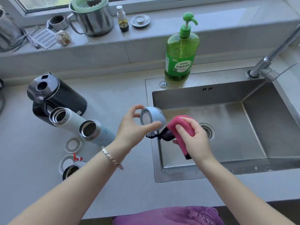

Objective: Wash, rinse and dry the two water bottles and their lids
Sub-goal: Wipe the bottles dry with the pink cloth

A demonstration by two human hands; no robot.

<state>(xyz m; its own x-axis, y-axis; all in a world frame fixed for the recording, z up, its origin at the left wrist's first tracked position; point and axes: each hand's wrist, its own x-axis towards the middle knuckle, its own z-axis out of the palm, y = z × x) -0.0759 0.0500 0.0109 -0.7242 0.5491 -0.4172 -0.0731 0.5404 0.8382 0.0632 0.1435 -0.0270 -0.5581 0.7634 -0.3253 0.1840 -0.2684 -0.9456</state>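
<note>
Step in hand: the blue lid (pixel 151 118) is being worked on with the pink cloth (pixel 180 125). I see no foam and no running water, so I cannot tell if this is washing or drying.
Left hand (pixel 129 129): thumb and fingers pinch the lid by its rim, over the left edge of the sink (pixel 194 98).
Right hand (pixel 194 137): fingers are curled round the folded cloth, just beside the lid.
Next move: probably pressing the cloth onto the lid and turning it, with a firm hold on the rim.
Bottles: the white bottle (pixel 65 116) and the pale blue bottle (pixel 97 132) stand open on the counter (pixel 113 98), apart from the hands.
Other lid: the dark lid (pixel 71 170) is on the counter, near two seal rings (pixel 73 145).
Materials: the lid is smooth and round with a thin black strap (pixel 155 136); the cloth is soft and thick; the bottle mouths are shiny steel.
</note>
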